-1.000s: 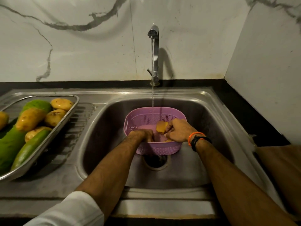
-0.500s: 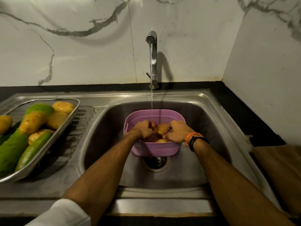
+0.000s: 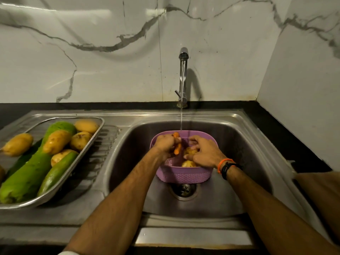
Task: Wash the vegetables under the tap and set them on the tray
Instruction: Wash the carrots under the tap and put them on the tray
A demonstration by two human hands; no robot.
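A pink perforated basket (image 3: 184,176) sits in the steel sink (image 3: 239,162) over the drain, under the running tap (image 3: 183,74). My left hand (image 3: 166,145) grips an orange carrot (image 3: 177,149) upright above the basket, just left of the water stream. My right hand (image 3: 204,152) reaches into the basket with its fingers spread over a potato (image 3: 190,151); another potato (image 3: 187,163) lies below it. On the left, a steel tray (image 3: 83,162) on the drainboard holds washed potatoes (image 3: 81,140) and long green gourds (image 3: 29,175).
Marble walls stand behind and to the right of the sink. The black counter (image 3: 276,129) runs along the back and right side. A brown board-like surface (image 3: 320,192) sits at the right edge. The drain (image 3: 184,189) shows just in front of the basket.
My left hand has lifted a carrot out of the basket and holds it upright. My right hand has opened its fingers over the potatoes. The camera view tilted up.
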